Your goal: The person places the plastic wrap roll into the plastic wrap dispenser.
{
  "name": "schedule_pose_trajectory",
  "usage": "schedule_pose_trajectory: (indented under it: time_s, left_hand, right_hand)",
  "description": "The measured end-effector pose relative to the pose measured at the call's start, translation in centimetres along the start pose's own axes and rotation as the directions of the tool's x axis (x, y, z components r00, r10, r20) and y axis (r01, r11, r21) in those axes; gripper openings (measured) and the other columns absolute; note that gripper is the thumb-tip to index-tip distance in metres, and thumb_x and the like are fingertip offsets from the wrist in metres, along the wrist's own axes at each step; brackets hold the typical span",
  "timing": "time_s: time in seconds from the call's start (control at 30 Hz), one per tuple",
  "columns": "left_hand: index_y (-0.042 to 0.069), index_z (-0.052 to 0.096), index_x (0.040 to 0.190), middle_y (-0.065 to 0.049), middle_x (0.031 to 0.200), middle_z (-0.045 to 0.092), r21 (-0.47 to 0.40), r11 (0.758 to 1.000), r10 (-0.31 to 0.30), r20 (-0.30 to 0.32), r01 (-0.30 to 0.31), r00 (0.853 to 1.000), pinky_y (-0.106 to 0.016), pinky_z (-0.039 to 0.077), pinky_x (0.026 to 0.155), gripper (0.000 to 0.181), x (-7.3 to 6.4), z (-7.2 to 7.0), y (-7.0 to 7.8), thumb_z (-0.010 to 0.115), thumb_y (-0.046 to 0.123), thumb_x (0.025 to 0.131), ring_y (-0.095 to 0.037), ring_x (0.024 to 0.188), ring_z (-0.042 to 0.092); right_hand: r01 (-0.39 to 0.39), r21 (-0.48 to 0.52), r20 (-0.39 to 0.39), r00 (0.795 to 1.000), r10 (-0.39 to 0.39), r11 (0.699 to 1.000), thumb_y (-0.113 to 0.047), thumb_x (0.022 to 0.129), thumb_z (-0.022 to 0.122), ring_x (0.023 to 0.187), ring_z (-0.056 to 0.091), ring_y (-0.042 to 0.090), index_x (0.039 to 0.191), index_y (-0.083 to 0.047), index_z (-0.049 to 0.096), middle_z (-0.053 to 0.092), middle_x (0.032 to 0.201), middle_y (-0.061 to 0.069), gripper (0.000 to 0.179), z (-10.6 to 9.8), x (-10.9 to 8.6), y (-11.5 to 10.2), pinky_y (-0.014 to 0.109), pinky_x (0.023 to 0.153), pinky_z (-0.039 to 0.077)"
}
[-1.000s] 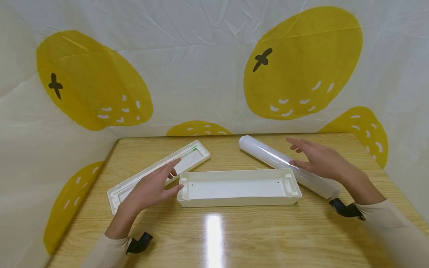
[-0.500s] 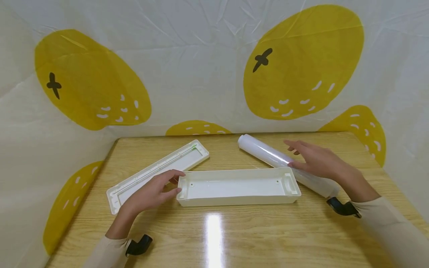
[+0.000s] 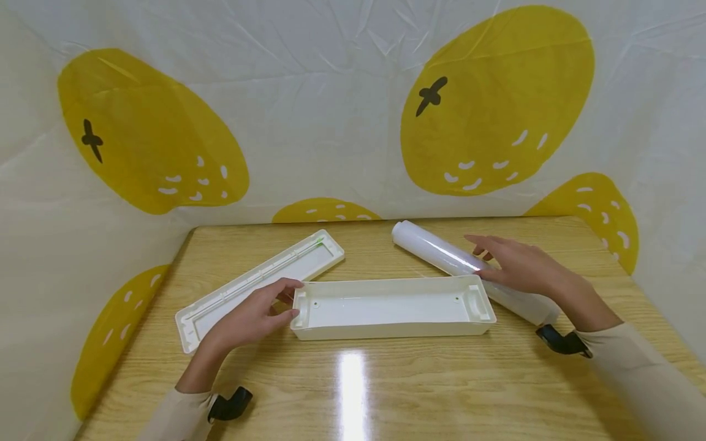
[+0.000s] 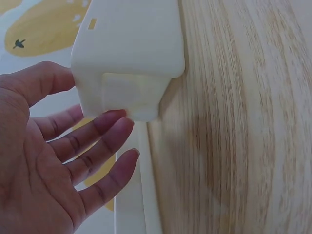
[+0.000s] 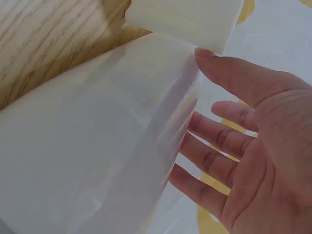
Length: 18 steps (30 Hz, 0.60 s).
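A long off-white open-topped box (image 3: 391, 331) stands on the table in the head view. My left hand (image 3: 254, 315) is at its left end, thumb and index fingertips touching near the corners; in the left wrist view the loosely bent fingers (image 4: 105, 146) lie against the end wall, palm apart. My right hand (image 3: 521, 263) is over a roll of cling film (image 3: 436, 248) that lies slanted behind the box. In the right wrist view its thumb (image 5: 234, 68) reaches the box corner (image 5: 190, 19), while the loose fingers sit beside the film. Neither hand curls round anything.
A matching off-white lid (image 3: 325, 260), inside facing up, lies slanted behind my left hand; a slim rail with a small green piece runs along it. The wooden table (image 3: 430, 392) backs onto a white curtain (image 3: 325, 135) with yellow fruit prints.
My left hand has come in to the box's left end, its index finger lowering from above the lid to the box corner. My right hand has shifted slightly left. Box, roll and lid stay put.
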<state>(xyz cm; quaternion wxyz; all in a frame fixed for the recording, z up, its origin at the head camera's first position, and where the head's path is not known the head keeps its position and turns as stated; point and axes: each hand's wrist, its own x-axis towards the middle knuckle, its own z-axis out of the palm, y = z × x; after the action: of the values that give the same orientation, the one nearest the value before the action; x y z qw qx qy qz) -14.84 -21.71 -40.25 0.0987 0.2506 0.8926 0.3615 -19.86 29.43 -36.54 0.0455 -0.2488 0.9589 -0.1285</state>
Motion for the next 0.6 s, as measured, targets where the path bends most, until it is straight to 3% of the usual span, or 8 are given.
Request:
schedule_pose_trajectory:
  time_s: [0.2, 0.4, 0.6]
  left_hand:
    - [0.009, 0.051, 0.143, -0.007, 0.126, 0.063, -0.033, 0.999, -0.026, 0.002, 0.026, 1.0, -0.047, 0.053, 0.094, 0.048, -0.07, 0.34, -0.2, 0.065, 0.027, 0.101, -0.024, 0.115, 0.062]
    - [0.006, 0.045, 0.146, -0.009, 0.125, 0.063, -0.051, 0.999, 0.011, 0.027, -0.01, 1.0, -0.048, 0.053, 0.092, 0.053, -0.31, 0.23, -0.2, 0.066, 0.024, 0.101, -0.026, 0.114, 0.062]
    - [0.006, 0.043, 0.148, -0.009, 0.126, 0.061, -0.058, 0.998, 0.012, 0.038, -0.01, 0.999, -0.047, 0.054, 0.092, 0.057, -0.44, 0.13, -0.08, 0.068, 0.021, 0.099, -0.026, 0.115, 0.061]
  right_hand:
    - [0.014, -0.002, 0.002, 1.0, -0.014, 1.0, -0.023, 0.095, 0.072, 0.11, 0.067, 0.03, 0.152, -0.004, 0.042, 0.068, 0.122, 0.008, 0.067, 0.11, 0.08, -0.01, 0.051, 0.082, 0.056]
    - [0.024, -0.03, -0.016, 1.0, -0.025, 0.999, -0.024, 0.093, 0.075, 0.107, 0.068, 0.029, 0.149, -0.003, 0.045, 0.069, 0.12, 0.008, 0.067, 0.0, 0.48, -0.01, 0.049, 0.079, 0.057]
    - [0.039, -0.08, -0.026, 0.999, -0.041, 0.996, -0.029, 0.09, 0.078, 0.098, 0.068, 0.027, 0.143, -0.004, 0.054, 0.066, 0.119, 0.01, 0.063, 0.24, 0.89, 0.18, 0.04, 0.067, 0.054]
